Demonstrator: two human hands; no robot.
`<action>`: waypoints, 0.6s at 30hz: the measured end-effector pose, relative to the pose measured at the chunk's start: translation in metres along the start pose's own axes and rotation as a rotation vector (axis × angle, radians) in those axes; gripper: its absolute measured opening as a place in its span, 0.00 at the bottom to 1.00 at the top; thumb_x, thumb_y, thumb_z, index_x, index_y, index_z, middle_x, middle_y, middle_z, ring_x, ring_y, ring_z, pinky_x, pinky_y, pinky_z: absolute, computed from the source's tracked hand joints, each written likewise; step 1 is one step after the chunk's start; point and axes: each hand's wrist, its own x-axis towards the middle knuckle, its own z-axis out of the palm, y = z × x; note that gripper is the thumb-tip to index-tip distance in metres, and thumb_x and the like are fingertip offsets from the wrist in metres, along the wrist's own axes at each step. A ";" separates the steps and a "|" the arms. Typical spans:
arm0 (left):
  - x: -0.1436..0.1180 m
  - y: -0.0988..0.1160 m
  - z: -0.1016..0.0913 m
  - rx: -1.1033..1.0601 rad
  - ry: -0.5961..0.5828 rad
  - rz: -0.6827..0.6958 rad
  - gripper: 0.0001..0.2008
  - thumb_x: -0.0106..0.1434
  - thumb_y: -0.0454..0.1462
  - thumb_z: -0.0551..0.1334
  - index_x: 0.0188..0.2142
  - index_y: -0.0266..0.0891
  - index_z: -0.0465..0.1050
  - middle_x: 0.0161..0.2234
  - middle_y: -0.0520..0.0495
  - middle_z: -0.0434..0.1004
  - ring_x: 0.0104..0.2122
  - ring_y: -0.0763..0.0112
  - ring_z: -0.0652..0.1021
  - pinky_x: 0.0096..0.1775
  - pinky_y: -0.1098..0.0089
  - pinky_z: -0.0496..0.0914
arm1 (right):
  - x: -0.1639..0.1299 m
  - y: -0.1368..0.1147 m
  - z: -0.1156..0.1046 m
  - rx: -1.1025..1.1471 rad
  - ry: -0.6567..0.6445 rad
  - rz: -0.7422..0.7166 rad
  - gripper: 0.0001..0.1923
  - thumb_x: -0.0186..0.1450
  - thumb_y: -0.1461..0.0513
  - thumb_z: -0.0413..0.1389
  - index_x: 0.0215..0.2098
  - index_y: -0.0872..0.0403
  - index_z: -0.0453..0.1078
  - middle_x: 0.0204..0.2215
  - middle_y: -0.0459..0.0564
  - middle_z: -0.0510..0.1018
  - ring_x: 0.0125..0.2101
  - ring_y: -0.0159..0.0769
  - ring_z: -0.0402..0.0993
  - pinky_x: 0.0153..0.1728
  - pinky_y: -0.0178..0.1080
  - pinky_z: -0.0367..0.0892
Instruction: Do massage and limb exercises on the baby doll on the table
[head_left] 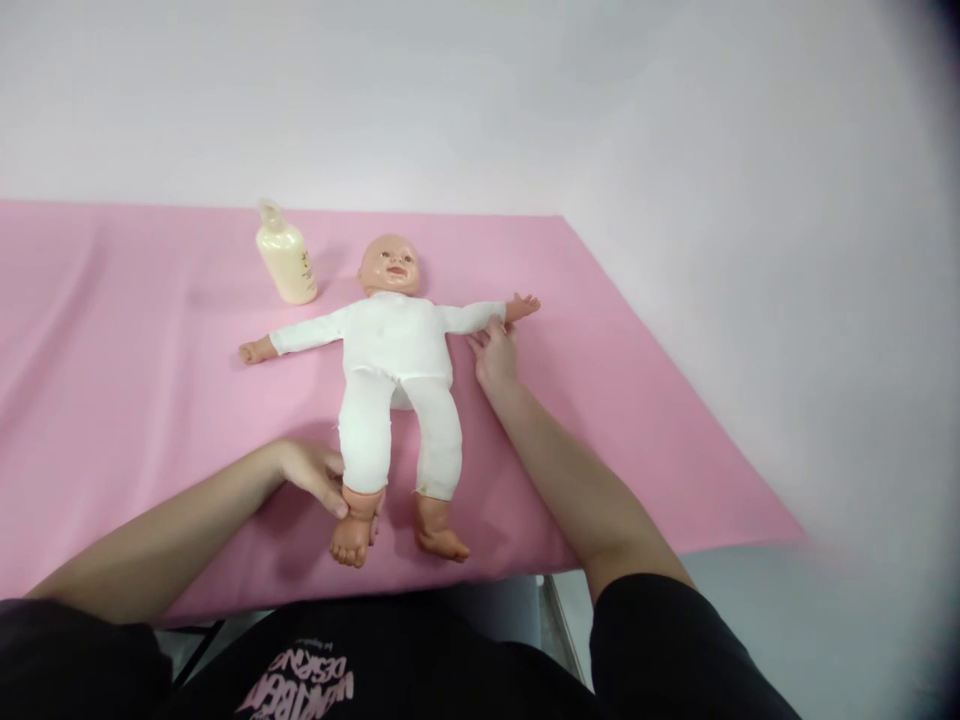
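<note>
A baby doll (397, 335) with a white cloth body lies on its back, its head away from me and its arms spread wide. My left hand (313, 472) is wrapped round the doll's lower leg on the left, just above the foot; the thumb shows in front and some fingers pass behind. My right hand (496, 355) holds the doll's forearm on the right near the wrist, with fingertips on the white sleeve. Part of the grip there is hidden under the arm.
A pump bottle (289, 262) of pale yellow liquid stands left of the doll's head. Pink cloth (187, 400) covers the table, with folds at the left. White walls (450, 110) rise behind and to the right. The table's front edge is close to my body.
</note>
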 end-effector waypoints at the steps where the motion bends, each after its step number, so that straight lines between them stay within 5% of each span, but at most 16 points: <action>1: -0.001 -0.002 -0.002 -0.015 -0.007 -0.003 0.12 0.49 0.36 0.75 0.34 0.42 0.78 0.27 0.45 0.76 0.39 0.46 0.83 0.41 0.54 0.77 | -0.001 0.000 0.001 0.007 0.016 -0.004 0.23 0.69 0.52 0.52 0.60 0.42 0.52 0.64 0.56 0.67 0.56 0.40 0.77 0.52 0.55 0.78; 4: -0.005 -0.012 -0.011 -0.059 0.008 0.054 0.14 0.46 0.39 0.76 0.32 0.42 0.76 0.22 0.47 0.72 0.37 0.45 0.82 0.41 0.52 0.76 | -0.006 -0.005 0.006 0.046 0.065 0.001 0.24 0.68 0.52 0.53 0.60 0.42 0.53 0.65 0.56 0.65 0.56 0.40 0.76 0.51 0.54 0.78; 10: -0.004 -0.031 -0.024 -0.245 0.064 0.359 0.28 0.48 0.63 0.67 0.30 0.42 0.71 0.16 0.47 0.66 0.31 0.49 0.78 0.42 0.48 0.75 | -0.023 -0.022 0.014 -0.035 -0.002 -0.112 0.30 0.66 0.48 0.56 0.62 0.43 0.52 0.64 0.55 0.63 0.60 0.41 0.71 0.50 0.48 0.79; 18: -0.002 -0.025 -0.027 -0.591 0.350 0.544 0.24 0.58 0.59 0.64 0.31 0.41 0.65 0.16 0.54 0.58 0.31 0.59 0.74 0.41 0.55 0.77 | -0.043 -0.028 0.027 -0.281 -0.202 -0.516 0.29 0.66 0.43 0.57 0.59 0.46 0.60 0.58 0.56 0.69 0.57 0.42 0.72 0.56 0.47 0.74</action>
